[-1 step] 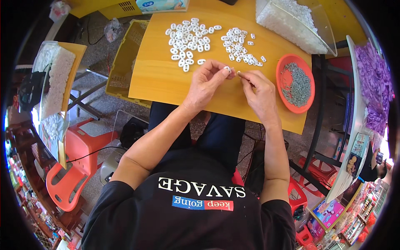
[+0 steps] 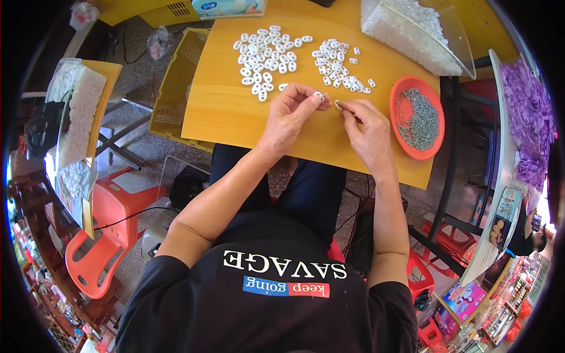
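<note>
My left hand (image 2: pixel 292 113) is closed in a pinch around a small white plastic piece (image 2: pixel 318 95), held just above the table's front part. Close beside it on the right, my right hand (image 2: pixel 366 125) pinches a tiny pale thing (image 2: pixel 338 105) between thumb and forefinger, too small to name. A narrow gap separates the two fingertips. Beyond my left hand lies a loose spread of white oval pieces (image 2: pixel 259 59) with two holes each. Smaller white blocks (image 2: pixel 336 70) form a second pile beyond my right hand. An orange bowl (image 2: pixel 395 120) of grey screws (image 2: pixel 421 122) stands to the right.
The yellow tabletop (image 2: pixel 220 112) ends just before my lap. A clear bin of white pieces (image 2: pixel 412 38) occupies the far right corner, with a tissue pack (image 2: pixel 228 7) at the far edge. A yellow crate (image 2: pixel 170 88) and an orange chair (image 2: pixel 109 229) are at left; a rack with purple pieces (image 2: pixel 529 117) is at right.
My two hands have drawn very slightly apart: the white piece in the left shifted a little left and away, and the right fingertips a touch right. The piles and bowl are unchanged.
</note>
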`<state>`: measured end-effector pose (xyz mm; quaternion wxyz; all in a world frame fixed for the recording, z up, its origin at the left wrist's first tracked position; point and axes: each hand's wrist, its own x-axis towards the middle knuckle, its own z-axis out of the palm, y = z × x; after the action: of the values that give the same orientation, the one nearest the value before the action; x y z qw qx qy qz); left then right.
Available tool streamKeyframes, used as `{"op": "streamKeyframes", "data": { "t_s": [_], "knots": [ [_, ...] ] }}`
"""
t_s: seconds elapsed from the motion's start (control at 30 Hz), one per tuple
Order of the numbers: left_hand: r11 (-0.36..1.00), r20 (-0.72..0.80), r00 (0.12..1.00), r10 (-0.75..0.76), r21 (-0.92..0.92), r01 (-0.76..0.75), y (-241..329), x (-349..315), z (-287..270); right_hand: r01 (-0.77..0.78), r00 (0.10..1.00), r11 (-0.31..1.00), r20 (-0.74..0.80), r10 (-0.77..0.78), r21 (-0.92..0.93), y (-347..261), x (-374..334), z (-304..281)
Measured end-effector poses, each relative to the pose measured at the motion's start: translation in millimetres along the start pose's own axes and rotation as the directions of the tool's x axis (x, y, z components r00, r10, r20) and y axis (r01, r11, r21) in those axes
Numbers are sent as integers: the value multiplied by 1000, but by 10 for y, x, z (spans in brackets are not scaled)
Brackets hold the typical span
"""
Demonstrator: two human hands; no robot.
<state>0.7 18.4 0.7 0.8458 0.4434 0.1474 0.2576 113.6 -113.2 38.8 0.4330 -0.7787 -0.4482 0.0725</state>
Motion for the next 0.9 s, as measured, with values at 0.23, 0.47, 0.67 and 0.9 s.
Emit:
{"op": "streamKeyframes", "data": {
  "t_s": [0.23, 0.47, 0.67, 0.9],
  "knots": [
    [936, -26, 999, -24, -352, 13, 31, 45, -105, -139, 990, 989, -13, 138, -43, -58, 39, -20],
    [913, -6, 999, -38, -406, 33, 23, 53, -120, 290, 954, 873, 195, -229, -393, 10, 314, 127],
    [945, 15, 999, -38, -323, 41, 8, 38, -111, 346, 935, 829, 232, -267, -440, 29, 398, 219],
    [958, 20, 999, -34, -284, 39, -9, 32, -102, 82, 996, 994, -17, -84, -74, 112, 391, 270]
  ]
}}
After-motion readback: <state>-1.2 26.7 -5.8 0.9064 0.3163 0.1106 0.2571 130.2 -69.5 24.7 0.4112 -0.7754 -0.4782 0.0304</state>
